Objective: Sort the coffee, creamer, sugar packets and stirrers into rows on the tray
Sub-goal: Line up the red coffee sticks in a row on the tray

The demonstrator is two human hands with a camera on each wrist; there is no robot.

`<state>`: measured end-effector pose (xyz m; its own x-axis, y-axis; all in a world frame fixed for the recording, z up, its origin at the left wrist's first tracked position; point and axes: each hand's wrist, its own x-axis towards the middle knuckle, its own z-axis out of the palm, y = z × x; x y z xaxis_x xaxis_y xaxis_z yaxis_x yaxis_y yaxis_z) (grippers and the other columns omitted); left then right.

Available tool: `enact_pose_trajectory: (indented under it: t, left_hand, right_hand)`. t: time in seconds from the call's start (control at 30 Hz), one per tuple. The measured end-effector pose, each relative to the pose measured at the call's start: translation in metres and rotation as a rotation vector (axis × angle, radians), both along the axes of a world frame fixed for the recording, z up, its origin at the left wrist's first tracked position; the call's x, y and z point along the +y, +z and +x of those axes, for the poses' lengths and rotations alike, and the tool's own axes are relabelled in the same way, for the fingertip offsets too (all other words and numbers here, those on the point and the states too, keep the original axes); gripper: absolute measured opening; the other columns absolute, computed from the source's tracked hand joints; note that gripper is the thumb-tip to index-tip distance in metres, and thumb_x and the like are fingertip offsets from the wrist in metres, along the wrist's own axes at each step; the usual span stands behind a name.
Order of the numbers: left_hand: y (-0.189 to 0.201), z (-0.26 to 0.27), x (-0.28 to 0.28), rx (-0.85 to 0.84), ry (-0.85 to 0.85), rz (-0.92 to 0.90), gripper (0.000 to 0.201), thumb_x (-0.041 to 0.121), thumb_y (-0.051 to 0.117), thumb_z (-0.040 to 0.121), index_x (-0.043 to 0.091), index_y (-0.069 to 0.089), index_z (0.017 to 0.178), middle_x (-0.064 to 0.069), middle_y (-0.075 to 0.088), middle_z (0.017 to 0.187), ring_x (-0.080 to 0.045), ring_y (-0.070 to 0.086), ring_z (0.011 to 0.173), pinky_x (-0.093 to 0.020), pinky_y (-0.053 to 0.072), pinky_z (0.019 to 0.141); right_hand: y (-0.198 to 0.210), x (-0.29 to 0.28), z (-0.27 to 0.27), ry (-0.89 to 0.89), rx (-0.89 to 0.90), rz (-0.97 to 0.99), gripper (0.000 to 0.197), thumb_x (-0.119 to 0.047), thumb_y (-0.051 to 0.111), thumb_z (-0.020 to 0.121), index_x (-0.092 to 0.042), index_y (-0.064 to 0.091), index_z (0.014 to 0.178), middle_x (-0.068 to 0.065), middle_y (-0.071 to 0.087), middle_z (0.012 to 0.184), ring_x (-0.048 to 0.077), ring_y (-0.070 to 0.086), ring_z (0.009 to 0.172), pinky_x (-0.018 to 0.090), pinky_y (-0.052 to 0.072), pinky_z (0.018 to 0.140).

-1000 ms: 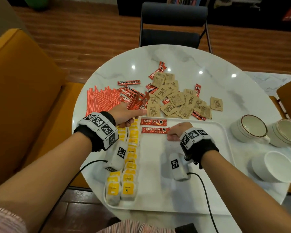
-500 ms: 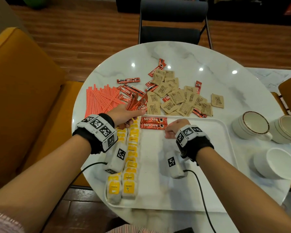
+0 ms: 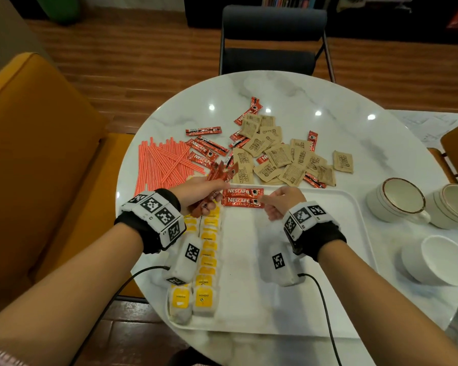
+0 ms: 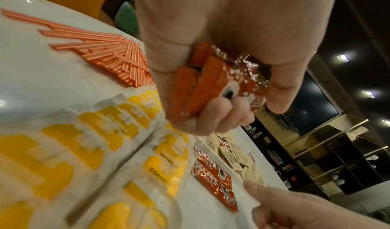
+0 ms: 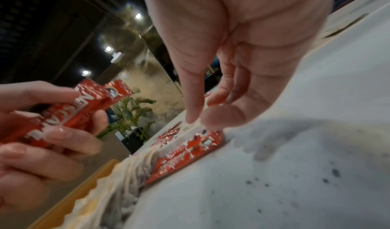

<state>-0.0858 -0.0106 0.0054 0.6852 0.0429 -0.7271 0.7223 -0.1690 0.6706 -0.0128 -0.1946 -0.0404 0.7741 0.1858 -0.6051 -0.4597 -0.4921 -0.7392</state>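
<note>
Two red coffee sticks (image 3: 242, 197) lie side by side at the top edge of the white tray (image 3: 328, 273), mid-frame in the head view. The right hand (image 3: 282, 203) hangs palm-down at their right ends, thumb and forefinger close together above the nearer stick; whether they pinch it I cannot tell. The left hand (image 3: 200, 192), centre left, has its grip wrapped round a bundle of coffee sticks (image 4: 213, 82) above the yellow creamer packets (image 3: 205, 262). Stirrers (image 3: 164, 165) and sugar packets (image 3: 283, 157) lie on the bench (image 3: 381, 143) above.
</note>
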Motion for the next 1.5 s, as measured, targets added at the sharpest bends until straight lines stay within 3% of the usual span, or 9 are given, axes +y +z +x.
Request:
enact_pose_trajectory:
  t: [0.1,0.27,0.33,0.5,0.87,1.0,1.23,1.33,1.5]
  left_hand:
    - [0.0,-0.001,-0.005,0.022,0.001,-0.114,0.026,0.029,0.054,0.092,0.009,0.053,0.075,-0.005,0.047,0.063,-0.011,0.042,0.045,-0.018,0.036,0.041]
    - [0.001,-0.001,-0.014,-0.013,-0.085,-0.124,0.021,0.026,0.055,0.092,0.006,0.059,0.087,0.002,0.066,0.061,-0.01,0.054,0.048,-0.02,0.048,0.047]
    - [0.005,0.0,-0.019,-0.013,-0.113,-0.128,0.02,0.024,0.053,0.094,0.006,0.056,0.087,0.005,0.064,0.054,-0.006,0.052,0.042,-0.017,0.046,0.044]
    - [0.006,0.001,-0.025,-0.017,-0.158,-0.111,0.029,0.028,0.05,0.095,0.005,0.053,0.078,0.007,0.055,0.042,-0.003,0.044,0.034,-0.013,0.038,0.037]
    - [-0.009,0.004,0.0,-0.031,-0.057,-0.041,0.037,0.039,0.052,0.092,0.01,0.048,0.069,-0.001,0.043,0.051,-0.011,0.034,0.04,-0.019,0.029,0.041]
    - [-0.01,0.003,0.012,-0.062,-0.013,-0.023,0.033,0.04,0.052,0.092,0.013,0.046,0.073,-0.004,0.043,0.065,-0.012,0.034,0.045,-0.022,0.023,0.047]
    - [-0.006,-0.01,0.016,-0.159,0.047,-0.061,0.024,0.033,0.051,0.095,0.016,0.043,0.079,0.001,0.046,0.06,-0.009,0.035,0.04,-0.021,0.023,0.044]
    - [-0.003,-0.017,0.014,-0.183,0.055,-0.061,0.024,0.032,0.05,0.095,0.015,0.043,0.079,0.001,0.045,0.061,-0.009,0.036,0.04,-0.019,0.023,0.043]
    - [-0.001,-0.02,0.013,-0.194,0.11,-0.064,0.023,0.033,0.05,0.095,0.016,0.042,0.082,0.001,0.044,0.061,-0.008,0.035,0.04,-0.02,0.022,0.044]
  right_hand:
    - [0.016,0.002,-0.006,0.013,0.003,0.191,0.017,-0.016,0.065,0.084,-0.005,0.052,0.085,0.011,0.06,0.068,0.018,0.055,0.053,0.022,0.053,0.05]
    - [0.03,0.008,-0.01,0.091,-0.026,0.344,0.032,-0.013,0.061,0.086,-0.013,0.053,0.117,0.01,0.062,0.096,0.021,0.062,0.076,0.03,0.056,0.071]
    - [0.031,0.006,-0.011,0.101,-0.034,0.37,0.027,-0.01,0.061,0.086,-0.008,0.056,0.113,0.01,0.063,0.096,0.023,0.064,0.079,0.03,0.056,0.07]
    - [0.03,-0.002,-0.009,0.044,-0.02,0.387,0.007,-0.003,0.06,0.085,-0.008,0.058,0.08,0.008,0.062,0.075,0.01,0.059,0.051,0.02,0.055,0.053]
    - [0.012,-0.029,0.001,0.042,0.037,0.131,0.006,-0.008,0.055,0.09,-0.003,0.057,0.09,0.008,0.055,0.074,0.016,0.05,0.059,0.026,0.048,0.057]
    - [0.01,-0.033,-0.004,0.071,0.108,0.052,0.007,-0.005,0.057,0.089,-0.003,0.056,0.082,0.01,0.052,0.065,0.017,0.047,0.053,0.026,0.047,0.053]
    - [0.008,-0.026,-0.027,-0.04,0.205,0.105,0.018,0.007,0.057,0.085,0.001,0.052,0.069,0.015,0.051,0.064,0.019,0.051,0.051,0.022,0.052,0.045]
    - [0.008,-0.017,-0.033,-0.072,0.179,0.07,0.011,0.009,0.058,0.083,0.004,0.054,0.074,0.015,0.053,0.063,0.013,0.054,0.033,0.021,0.052,0.042]
    - [0.004,-0.006,-0.027,-0.02,0.104,-0.057,0.016,0.001,0.068,0.079,-0.004,0.054,0.071,0.013,0.059,0.063,0.016,0.055,0.04,0.032,0.057,0.062]
